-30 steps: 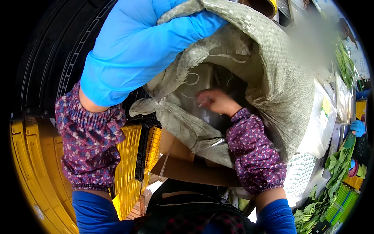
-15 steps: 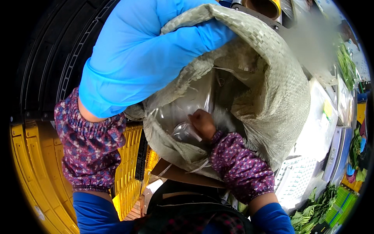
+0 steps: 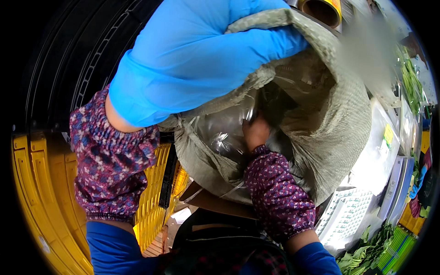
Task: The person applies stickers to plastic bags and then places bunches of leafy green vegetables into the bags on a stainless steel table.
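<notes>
A pale grey-green woven sack (image 3: 341, 133) gapes in front of me, its mouth toward me. My left hand (image 3: 220, 43), in a blue glove, grips the sack's rolled upper rim, fingers wrapped round it and partly hidden by the fabric. Bare, my right hand (image 3: 256, 133) is down inside the mouth with its fingers curled, next to clear plastic bags (image 3: 224, 135) that shine in the light. The fingertips are in shadow, so what they hold is hidden. Both forearms wear flowered sleeve covers.
Yellow crates (image 3: 50, 183) stand at the left, below black crates (image 3: 59, 73). On the right lie a white patterned pack (image 3: 343, 211), leafy greens (image 3: 362, 252) and long green stalks (image 3: 409, 75). A yellow-edged roll (image 3: 323, 10) is beyond the sack.
My right hand has reached deeper into the sack, along the plastic bags. My left hand and the sack rim appear shifted right and slightly down in view.
</notes>
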Motion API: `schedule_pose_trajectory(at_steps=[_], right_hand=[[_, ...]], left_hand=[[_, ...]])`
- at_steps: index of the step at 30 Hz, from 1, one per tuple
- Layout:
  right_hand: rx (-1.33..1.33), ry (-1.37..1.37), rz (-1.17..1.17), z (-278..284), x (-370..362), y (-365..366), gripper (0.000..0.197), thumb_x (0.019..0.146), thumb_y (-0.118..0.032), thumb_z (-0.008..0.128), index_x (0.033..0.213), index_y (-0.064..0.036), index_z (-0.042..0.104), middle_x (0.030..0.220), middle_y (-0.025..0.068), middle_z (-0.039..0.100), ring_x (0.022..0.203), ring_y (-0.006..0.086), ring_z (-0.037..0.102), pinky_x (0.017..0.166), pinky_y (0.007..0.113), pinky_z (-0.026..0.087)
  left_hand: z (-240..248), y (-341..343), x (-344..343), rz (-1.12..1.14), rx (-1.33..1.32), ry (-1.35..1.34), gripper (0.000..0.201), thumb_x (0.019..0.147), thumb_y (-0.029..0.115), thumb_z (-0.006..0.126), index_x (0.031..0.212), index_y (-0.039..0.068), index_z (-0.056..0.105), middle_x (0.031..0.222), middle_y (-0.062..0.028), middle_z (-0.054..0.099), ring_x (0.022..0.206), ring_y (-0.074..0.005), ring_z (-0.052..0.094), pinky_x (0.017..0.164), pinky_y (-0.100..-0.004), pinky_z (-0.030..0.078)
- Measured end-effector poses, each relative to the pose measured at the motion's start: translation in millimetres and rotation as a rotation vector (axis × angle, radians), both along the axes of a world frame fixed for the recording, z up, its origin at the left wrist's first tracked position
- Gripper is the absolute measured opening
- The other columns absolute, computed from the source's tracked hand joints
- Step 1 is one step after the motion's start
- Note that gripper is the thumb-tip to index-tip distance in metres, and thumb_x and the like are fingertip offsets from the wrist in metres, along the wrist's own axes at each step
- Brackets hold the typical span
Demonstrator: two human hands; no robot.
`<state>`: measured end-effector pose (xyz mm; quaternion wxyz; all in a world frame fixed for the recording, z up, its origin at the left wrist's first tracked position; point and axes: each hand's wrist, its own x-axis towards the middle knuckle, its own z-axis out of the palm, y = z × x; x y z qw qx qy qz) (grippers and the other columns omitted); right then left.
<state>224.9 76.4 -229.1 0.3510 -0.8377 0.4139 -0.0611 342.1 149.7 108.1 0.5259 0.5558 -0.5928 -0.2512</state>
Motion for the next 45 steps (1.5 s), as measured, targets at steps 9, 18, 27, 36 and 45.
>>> schedule_pose_trajectory(at_steps=[9,18,27,36,45], right_hand=[[0.110,0.059,0.123,0.1,12.7,-0.9,0.058,0.074,-0.032,0.067,0.120,-0.0023,0.048,0.110,0.0251,0.056,0.096,0.0390,0.058,0.082,0.046,0.047],[-0.279,-0.049,0.174,-15.4,15.1,13.6,0.066,0.071,-0.022,0.065,0.130,-0.0051,0.042,0.116,0.0230,0.050,0.108,0.0372,0.050,0.085,0.044,0.047],[0.010,-0.212,0.038,-43.2,25.1,-12.7,0.051,0.070,-0.029,0.067,0.111,-0.0007,0.055,0.103,0.0224,0.060,0.095,0.0361,0.059,0.082,0.044,0.048],[0.072,-0.023,0.070,-4.2,18.2,-16.0,0.044,0.069,-0.034,0.069,0.100,-0.0047,0.061,0.093,0.0190,0.064,0.089,0.0363,0.062,0.076,0.045,0.049],[0.034,-0.228,0.468,1.0,54.8,18.2,0.032,0.067,-0.023,0.065,0.093,-0.0046,0.059,0.091,0.0208,0.064,0.086,0.0384,0.061,0.075,0.046,0.049]], left_hand=[[-22.9,10.0,0.0,0.065,-0.148,-0.107,0.019,0.084,0.005,0.062,0.101,-0.004,0.064,0.092,-0.0125,0.067,0.080,-0.0176,0.065,0.073,-0.0271,0.053],[-19.0,4.3,-0.9,0.049,-0.165,-0.289,0.018,0.084,0.007,0.062,0.100,-0.001,0.065,0.090,-0.0120,0.067,0.079,-0.0196,0.065,0.072,-0.0277,0.053],[10.5,3.0,-19.5,0.056,-0.029,-0.469,0.017,0.084,0.007,0.062,0.099,-0.001,0.065,0.088,-0.0118,0.066,0.076,-0.0195,0.065,0.069,-0.0275,0.052],[-2.7,1.8,-12.1,0.033,-0.070,-0.428,0.017,0.085,0.008,0.062,0.099,0.000,0.065,0.087,-0.0112,0.067,0.076,-0.0183,0.065,0.069,-0.0272,0.052],[3.1,15.0,-10.8,0.113,-0.010,-0.332,0.018,0.085,0.009,0.061,0.100,0.000,0.065,0.086,-0.0107,0.067,0.076,-0.0171,0.065,0.069,-0.0268,0.052]])
